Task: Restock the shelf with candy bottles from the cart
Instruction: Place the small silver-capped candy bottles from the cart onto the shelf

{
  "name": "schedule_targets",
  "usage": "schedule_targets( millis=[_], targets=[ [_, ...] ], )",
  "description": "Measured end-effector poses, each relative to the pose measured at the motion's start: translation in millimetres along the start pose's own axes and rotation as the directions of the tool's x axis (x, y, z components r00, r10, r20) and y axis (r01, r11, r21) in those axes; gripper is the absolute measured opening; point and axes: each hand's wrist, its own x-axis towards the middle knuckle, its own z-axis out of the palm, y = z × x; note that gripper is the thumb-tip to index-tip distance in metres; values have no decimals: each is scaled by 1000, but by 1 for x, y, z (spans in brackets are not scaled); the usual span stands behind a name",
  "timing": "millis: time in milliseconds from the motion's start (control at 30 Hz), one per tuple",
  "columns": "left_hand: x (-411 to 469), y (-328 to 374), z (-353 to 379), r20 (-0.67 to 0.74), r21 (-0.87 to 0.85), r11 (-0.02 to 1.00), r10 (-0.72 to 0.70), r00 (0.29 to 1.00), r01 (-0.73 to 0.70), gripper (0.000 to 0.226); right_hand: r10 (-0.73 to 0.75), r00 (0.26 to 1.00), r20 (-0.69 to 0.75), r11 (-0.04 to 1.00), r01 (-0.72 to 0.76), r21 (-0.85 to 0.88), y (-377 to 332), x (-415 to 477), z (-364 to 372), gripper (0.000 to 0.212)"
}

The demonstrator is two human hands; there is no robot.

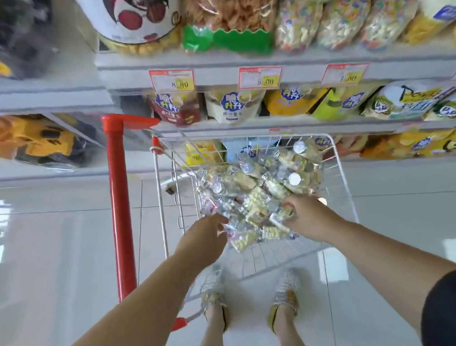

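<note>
Both arms reach down and forward from the bottom of the frame, and both are bare below short dark sleeves. The left hand (207, 236) comes in from the lower left, with its back turned up. Its fingertips are buried in the near edge of the pile and they are blurry, so I cannot tell if it is gripping or only touching. The right hand (308, 215) comes in from the lower right. Its thumb and fingers are bent down and curled round one of the candy bottles (252, 187). The bottles are small and clear with pale sweets inside and round silver caps. They lie heaped every which way in the wire cart (343, 180) in the middle of the frame. The cart's red handle (120, 208) runs up the left side, just beside the left arm. The far end of the cart sits right up against the shelf (214, 77). That shelf has price tags (259, 77) on its front edge and snack bags (232, 104) packed tightly below it. Shiny white floor (50, 255) spreads out wide on both sides of the cart. The person's shoes (285, 294) stand close behind the cart's near end.
</note>
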Motion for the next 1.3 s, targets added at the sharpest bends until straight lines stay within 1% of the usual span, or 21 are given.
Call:
schedule_targets(
  millis=[67,167,233,367,400,467,533,567,667,700,767,833,900,967,1033,1067,1100,1167,1200,1233,1300],
  targets=[
    [23,-6,18,57,22,1000,-12,998,11,38,25,999,-27,999,-26,-39,5,16,17,47],
    [47,-12,42,74,86,996,18,997,-25,39,22,992,-120,993,-35,-110,16,31,36,58],
    [58,-15,55,53,100,994,33,998,-38,41,21,988,-155,985,-48,-168,20,36,41,58],
    [71,-9,71,-12,99,993,64,998,-63,46,-17,977,-214,929,-64,-364,20,45,49,51],
    [74,-6,74,-27,104,992,74,997,-71,49,-23,973,-229,920,-69,-387,21,46,50,49],
    [81,2,80,-41,128,989,80,996,-74,56,-28,972,-232,924,-63,-377,22,49,49,45],
    [91,10,85,-39,137,989,69,997,-63,60,-28,981,-191,952,-32,-305,24,52,42,43],
    [95,14,87,-36,134,989,61,997,-56,61,-23,988,-155,972,-15,-236,25,51,36,42],
    [105,29,93,-65,188,982,26,998,-14,69,1,999,-33,999,1,46,35,47,21,43],
    [106,32,95,-85,216,976,16,996,2,73,15,1000,-12,988,-13,155,40,43,17,44],
    [106,36,99,-115,291,957,16,993,18,80,46,999,-13,943,-39,332,46,35,10,41],
    [104,38,102,-119,333,943,32,992,10,84,70,997,-36,890,-46,453,50,26,5,38],
    [103,38,101,-108,307,952,33,994,1,82,78,996,-37,831,-44,555,50,17,0,31],
    [101,40,94,-106,233,972,23,994,2,69,67,998,-17,775,-42,630,49,9,-6,31],
    [96,43,83,-122,93,996,11,992,1,44,54,999,-5,723,-35,690,45,-3,-17,30],
    [91,44,76,-122,45,999,6,992,0,32,50,999,-3,695,-33,718,41,-10,-24,28],
    [86,44,69,-112,32,999,3,994,0,26,54,999,-1,666,-35,745,37,-19,-31,29],
    [74,47,56,-64,65,998,-5,998,9,26,59,998,-18,623,-23,782,28,-37,-45,33],
    [69,49,51,-38,83,996,-8,999,11,33,57,998,-36,620,-7,784,24,-46,-50,35],
    [65,51,47,-19,104,995,-5,1000,7,41,57,997,-57,628,9,778,20,-53,-54,39],
    [63,51,46,1,143,990,3,1000,-3,54,68,992,-104,681,30,732,17,-61,-56,59]
  ],
)
